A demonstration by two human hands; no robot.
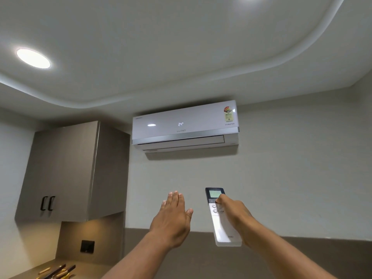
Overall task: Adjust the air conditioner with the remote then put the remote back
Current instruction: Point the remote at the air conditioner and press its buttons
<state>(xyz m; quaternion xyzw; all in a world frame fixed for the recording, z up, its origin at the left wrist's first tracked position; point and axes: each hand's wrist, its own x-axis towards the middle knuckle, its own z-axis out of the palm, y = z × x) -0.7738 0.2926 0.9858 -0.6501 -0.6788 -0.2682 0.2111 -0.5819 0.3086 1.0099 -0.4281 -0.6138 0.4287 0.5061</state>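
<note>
Gripping the long white remote control with dark screen end [221, 215] from its right side, the right hand [238, 220] rests a thumb near the round buttons below the lit display, aimed up at the white wall-mounted air conditioner [185, 126] reading 24, with bare wall between them. Beside it and apart, the left hand [173, 220] is raised flat, fingers together, empty. Left of the unit, a grey wall cabinet with two black handles [66, 172] projects; objects on the counter at bottom left are cut off and indistinct.
</note>
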